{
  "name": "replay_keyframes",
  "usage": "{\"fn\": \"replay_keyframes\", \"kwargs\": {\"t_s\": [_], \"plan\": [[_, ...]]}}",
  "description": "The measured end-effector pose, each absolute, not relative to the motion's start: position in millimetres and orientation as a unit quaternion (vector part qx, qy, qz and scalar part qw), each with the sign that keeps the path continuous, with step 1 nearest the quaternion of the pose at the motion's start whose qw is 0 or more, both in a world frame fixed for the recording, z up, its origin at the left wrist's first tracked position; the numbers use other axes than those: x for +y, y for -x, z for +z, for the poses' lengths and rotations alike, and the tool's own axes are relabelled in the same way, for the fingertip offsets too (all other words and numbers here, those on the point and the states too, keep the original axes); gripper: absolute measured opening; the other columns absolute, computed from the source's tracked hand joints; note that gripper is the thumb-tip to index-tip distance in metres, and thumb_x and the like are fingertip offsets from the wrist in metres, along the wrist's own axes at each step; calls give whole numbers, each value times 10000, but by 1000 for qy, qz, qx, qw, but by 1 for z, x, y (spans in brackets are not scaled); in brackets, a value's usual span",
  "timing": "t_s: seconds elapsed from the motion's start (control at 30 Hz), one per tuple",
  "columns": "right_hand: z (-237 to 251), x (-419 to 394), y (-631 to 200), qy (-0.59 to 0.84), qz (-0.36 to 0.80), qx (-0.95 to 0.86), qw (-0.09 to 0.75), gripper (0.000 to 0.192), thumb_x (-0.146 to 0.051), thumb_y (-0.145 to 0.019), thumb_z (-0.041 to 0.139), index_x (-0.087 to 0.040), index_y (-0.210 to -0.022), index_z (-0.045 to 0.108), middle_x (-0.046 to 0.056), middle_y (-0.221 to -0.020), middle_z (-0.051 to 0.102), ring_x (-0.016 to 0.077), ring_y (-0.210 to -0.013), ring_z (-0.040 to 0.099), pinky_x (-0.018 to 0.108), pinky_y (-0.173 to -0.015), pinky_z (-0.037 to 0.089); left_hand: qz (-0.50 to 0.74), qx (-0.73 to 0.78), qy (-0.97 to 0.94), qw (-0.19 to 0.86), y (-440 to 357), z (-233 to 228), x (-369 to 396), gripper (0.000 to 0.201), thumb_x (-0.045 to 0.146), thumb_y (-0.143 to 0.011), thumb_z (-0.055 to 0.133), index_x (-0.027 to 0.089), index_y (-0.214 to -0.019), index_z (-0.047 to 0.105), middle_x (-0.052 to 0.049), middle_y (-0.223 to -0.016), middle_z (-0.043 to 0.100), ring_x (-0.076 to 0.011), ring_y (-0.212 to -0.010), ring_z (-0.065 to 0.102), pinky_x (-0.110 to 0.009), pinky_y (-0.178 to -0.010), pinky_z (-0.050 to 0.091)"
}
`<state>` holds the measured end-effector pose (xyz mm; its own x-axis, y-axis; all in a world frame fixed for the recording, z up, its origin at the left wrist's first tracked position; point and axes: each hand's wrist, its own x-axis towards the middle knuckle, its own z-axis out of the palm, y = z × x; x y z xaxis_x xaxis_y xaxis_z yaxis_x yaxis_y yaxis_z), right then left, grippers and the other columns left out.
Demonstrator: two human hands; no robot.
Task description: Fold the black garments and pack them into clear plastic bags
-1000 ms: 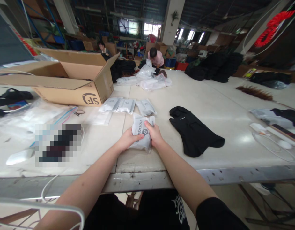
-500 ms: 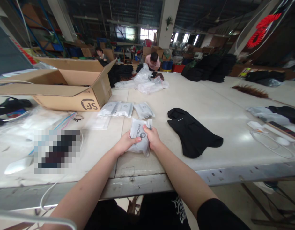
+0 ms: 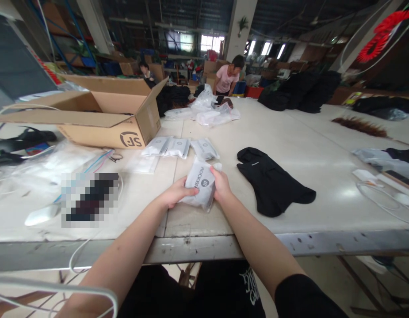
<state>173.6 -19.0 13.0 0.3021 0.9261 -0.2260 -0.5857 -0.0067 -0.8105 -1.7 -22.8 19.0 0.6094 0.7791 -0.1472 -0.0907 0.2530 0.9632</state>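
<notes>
1. Open brown cardboard box (image 3: 100,135) sat off left, something dark just peeking out inside.
2. The puffy frosted-white plastic pouch (image 3: 198,177) was just nearer than three similar white pouches (image 3: 177,148); couldn't tell its contents.
3. Left hand (image 3: 175,193) and right hand (image 3: 222,184) had fingers clamped on its opposite sides, forearms stretched forward.

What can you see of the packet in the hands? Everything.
The packet is a pale, frosted, plastic-looking pouch, plumply filled, contents not discernible. Dark lettering, "ROCKBR" legible, runs down its face beside a round dark logo. It is held at a slant over the table, between the left hand and right hand.
</notes>
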Motion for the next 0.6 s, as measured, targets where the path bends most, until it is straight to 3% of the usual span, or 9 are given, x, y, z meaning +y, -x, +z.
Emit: {"fn": "replay_keyframes", "kwargs": {"t_s": [0.13,0.3,0.6], "plan": [[13,-18,-174,436,579,-180,665,178,-287,-719,757,-137,-786,690,66,-750,756,226,-664,703,327,-604,582,299,333,-525,724,3,19,-22,723,348,-613,892,160,-1239,585,-151,-1208,704,-331,-1058,684,-432,-901,548],[12,-14,-176,445,585,-180,654,268,-411,-784,739,-152,-804,673,71,-753,752,228,-677,709,339,-616,589,294,335,-523,726,3,20,-23,701,350,-637,877,167,-1246,581,-150,-1225,696,-331,-1080,677,-424,-903,547],[5,-11,-177,450,551,-144,688,124,-244,-735,738,-155,-757,655,41,-693,736,209,-628,691,322,-583,584,276,312,-540,732,4,16,-19,673,339,-653,871,191,-1242,582,-124,-1241,691,-315,-1098,666,-394,-898,544]]}}
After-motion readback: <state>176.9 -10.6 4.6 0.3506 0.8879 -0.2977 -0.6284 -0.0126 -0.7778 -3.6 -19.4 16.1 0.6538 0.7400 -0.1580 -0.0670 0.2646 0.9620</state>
